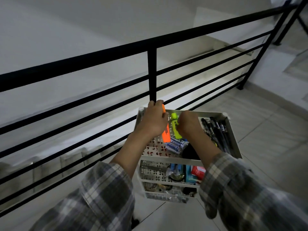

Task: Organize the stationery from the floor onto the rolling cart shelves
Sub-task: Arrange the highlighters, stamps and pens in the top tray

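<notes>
A white perforated rolling cart [232,130] stands against a black railing, seen from above. Over its top shelf, my left hand [152,120] grips an orange highlighter [166,132], held lengthwise with its tip near the shelf's far edge. Beside it, my right hand [189,125] is closed on a yellow highlighter [175,124]. Just below them lie blue-and-white Teknox packets [176,145] and a round black object [190,153]. Several black pens [216,130] lie along the shelf's right side. The lower shelves hold a red box [198,170], a blue box and small dark items.
The black metal railing [152,70] runs right behind the cart, with a stairwell beyond it. Pale floor tiles [266,130] spread to the right of the cart. My plaid sleeves fill the bottom of the view.
</notes>
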